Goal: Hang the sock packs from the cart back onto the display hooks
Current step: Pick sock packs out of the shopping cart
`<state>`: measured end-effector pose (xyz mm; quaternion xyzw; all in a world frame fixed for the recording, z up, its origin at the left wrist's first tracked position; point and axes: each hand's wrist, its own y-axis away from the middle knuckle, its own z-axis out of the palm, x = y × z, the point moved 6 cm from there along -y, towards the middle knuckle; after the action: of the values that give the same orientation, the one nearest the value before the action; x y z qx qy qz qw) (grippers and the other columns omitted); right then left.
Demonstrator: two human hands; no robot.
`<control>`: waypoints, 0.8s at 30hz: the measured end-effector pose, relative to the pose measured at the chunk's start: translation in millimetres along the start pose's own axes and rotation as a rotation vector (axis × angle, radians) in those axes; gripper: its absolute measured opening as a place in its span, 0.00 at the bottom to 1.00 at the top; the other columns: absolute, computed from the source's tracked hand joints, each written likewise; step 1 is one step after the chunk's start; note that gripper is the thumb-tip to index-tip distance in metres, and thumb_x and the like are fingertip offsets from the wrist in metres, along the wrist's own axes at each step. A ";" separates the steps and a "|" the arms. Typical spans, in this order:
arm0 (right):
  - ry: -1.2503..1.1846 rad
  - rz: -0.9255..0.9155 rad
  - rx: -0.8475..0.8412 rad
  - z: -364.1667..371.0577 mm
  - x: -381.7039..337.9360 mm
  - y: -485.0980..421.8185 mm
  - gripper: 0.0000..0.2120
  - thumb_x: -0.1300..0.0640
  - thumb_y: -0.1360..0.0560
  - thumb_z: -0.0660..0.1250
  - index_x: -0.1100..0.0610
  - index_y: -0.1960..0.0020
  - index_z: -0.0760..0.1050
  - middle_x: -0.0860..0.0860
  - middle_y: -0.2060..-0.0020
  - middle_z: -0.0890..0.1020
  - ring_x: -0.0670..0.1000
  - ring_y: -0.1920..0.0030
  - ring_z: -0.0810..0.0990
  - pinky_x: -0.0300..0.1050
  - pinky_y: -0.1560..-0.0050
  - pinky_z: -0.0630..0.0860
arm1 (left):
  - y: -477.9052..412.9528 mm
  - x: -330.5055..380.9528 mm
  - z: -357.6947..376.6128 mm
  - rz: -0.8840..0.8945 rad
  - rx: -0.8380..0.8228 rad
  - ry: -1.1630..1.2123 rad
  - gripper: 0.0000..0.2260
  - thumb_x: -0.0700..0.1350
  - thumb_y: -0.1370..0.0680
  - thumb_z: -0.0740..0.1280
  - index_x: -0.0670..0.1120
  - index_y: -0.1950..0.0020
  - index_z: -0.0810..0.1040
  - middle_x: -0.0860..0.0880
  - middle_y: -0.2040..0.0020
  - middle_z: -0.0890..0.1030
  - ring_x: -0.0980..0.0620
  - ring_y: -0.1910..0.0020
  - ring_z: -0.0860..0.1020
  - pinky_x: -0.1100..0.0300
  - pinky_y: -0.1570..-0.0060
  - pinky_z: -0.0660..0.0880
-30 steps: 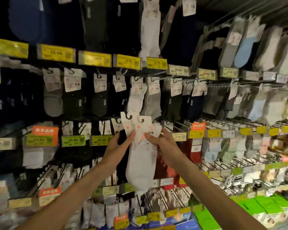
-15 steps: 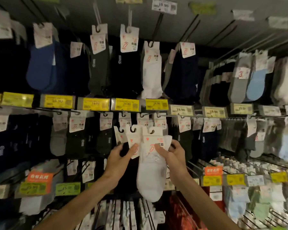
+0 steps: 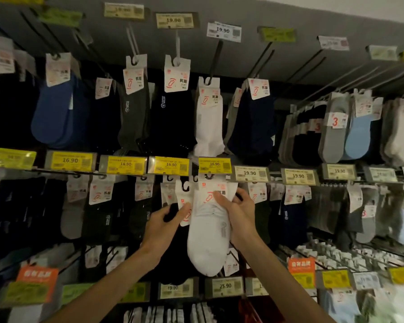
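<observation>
A white sock pack (image 3: 208, 231) with a white card header hangs in front of the display wall, held in both hands. My right hand (image 3: 239, 213) grips its upper right side, thumb on the card. My left hand (image 3: 166, 223) pinches other card headers (image 3: 183, 194) of packs just left of it; dark socks show behind them. The white pack's hook hole sits right under the yellow 16.90 price tag (image 3: 214, 165), by a display hook (image 3: 209, 176). I cannot tell whether the hole is on the hook. No cart is in view.
Rows of hanging sock packs fill the wall: a white pack (image 3: 209, 117) directly above, dark packs (image 3: 170, 108) left of it, grey and light blue ones (image 3: 357, 129) at right. Long bare hooks (image 3: 308, 59) jut out at the top right. Price tags line each rail.
My view has tilted upward along the wall. Both hands have lifted the white sock pack from the lower rail up to the hook under the 16.90 tag.
</observation>
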<state>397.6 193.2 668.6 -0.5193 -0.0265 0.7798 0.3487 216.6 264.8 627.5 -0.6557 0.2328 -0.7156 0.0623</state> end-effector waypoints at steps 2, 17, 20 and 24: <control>0.005 0.020 0.010 0.5 6.0 -7.2 0.19 0.66 0.30 0.76 0.59 0.42 0.74 0.55 0.53 0.86 0.54 0.54 0.86 0.51 0.53 0.84 | 0.2 1.1 1.7 0.015 -0.027 -0.014 0.21 0.64 0.30 0.72 0.53 0.43 0.85 0.56 0.47 0.86 0.54 0.43 0.82 0.47 0.33 0.74; 1.069 -0.703 -0.031 6.4 25.4 -2.8 0.22 0.48 0.18 0.60 0.49 0.26 0.63 0.51 0.24 0.53 0.48 0.25 0.53 0.44 0.27 0.56 | -7.0 -10.8 -31.0 0.053 0.198 -0.117 0.04 0.59 0.23 0.69 0.62 0.56 0.80 0.62 0.60 0.84 0.71 0.59 0.79 0.75 0.64 0.72; 1.398 -0.705 -0.201 19.1 47.6 -4.8 0.25 0.46 0.17 0.54 0.51 0.22 0.59 0.56 0.22 0.52 0.56 0.21 0.47 0.53 0.23 0.50 | -6.9 -15.9 -32.5 0.025 0.180 -0.113 0.04 0.60 0.23 0.69 0.62 0.54 0.81 0.64 0.60 0.84 0.71 0.59 0.80 0.74 0.65 0.72; 1.691 -0.611 -0.342 25.7 73.7 -26.5 0.30 0.43 0.17 0.49 0.50 0.19 0.44 0.57 0.21 0.39 0.59 0.22 0.35 0.58 0.22 0.43 | -3.1 -23.5 -29.0 0.018 0.166 -0.093 0.05 0.61 0.23 0.69 0.62 0.54 0.81 0.66 0.59 0.84 0.69 0.60 0.81 0.75 0.67 0.73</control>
<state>374.0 263.6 632.8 -0.9323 -0.0135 -0.0011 0.3614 192.3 284.1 606.5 -0.6785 0.1754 -0.7007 0.1336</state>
